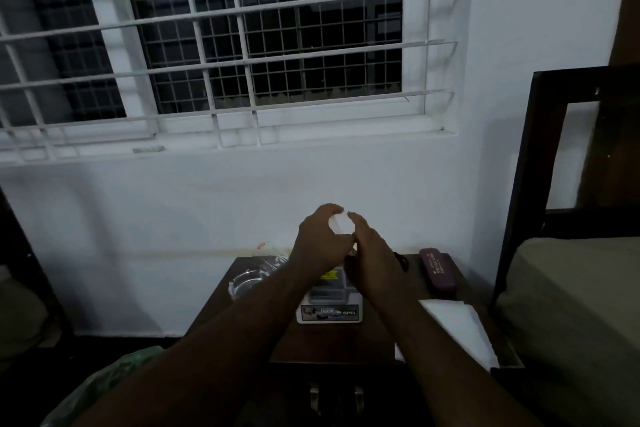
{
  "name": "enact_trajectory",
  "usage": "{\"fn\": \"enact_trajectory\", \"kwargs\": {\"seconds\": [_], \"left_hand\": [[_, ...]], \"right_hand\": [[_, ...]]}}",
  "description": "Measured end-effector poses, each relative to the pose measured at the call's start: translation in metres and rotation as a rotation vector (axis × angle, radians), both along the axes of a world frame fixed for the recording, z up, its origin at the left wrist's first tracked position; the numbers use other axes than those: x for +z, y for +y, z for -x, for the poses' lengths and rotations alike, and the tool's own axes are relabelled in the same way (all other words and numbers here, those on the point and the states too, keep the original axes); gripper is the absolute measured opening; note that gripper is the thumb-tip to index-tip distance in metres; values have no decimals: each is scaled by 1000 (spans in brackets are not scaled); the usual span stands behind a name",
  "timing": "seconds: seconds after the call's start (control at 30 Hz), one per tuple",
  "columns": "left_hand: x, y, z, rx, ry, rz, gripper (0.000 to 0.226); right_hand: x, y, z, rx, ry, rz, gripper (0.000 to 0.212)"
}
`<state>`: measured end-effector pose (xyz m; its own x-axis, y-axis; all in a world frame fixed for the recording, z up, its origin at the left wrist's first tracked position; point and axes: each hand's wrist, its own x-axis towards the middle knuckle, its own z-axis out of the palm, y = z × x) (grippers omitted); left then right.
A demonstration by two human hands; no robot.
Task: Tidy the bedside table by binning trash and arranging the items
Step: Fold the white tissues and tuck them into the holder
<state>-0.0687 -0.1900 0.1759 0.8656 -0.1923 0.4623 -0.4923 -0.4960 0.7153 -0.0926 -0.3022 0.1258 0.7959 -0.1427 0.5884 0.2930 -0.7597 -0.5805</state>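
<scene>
Above the back of the dark wooden bedside table (242, 308), my left hand (320, 243) and my right hand (370, 253) meet around a small white object (341, 222), blurred so its kind is unclear. Both hands curl their fingers on it. Below them lies a white box marked OPEL (329, 312). A clear glass ashtray (244, 282) stands at the table's left, with clear plastic wrapping (273, 258) behind it. A maroon case (438, 270) lies at the back right, and white paper (457, 329) covers the front right corner.
A green plastic bag (114, 378) sits low at the left of the table. A bed with a dark wooden frame (523, 184) stands close on the right. The white wall and barred window (242, 45) rise behind the table.
</scene>
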Motion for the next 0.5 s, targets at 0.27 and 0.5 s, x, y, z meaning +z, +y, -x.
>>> {"fn": "enact_trajectory", "kwargs": {"seconds": [0.27,0.5], "left_hand": [[-42,38,-18,101,48,-71,41],[-72,57,-17,95,-26,-154,12]], "right_hand": [[-5,-21,-29,-164,150,-471,56],[-16,-13,-47,-213,243,-416,46]]}}
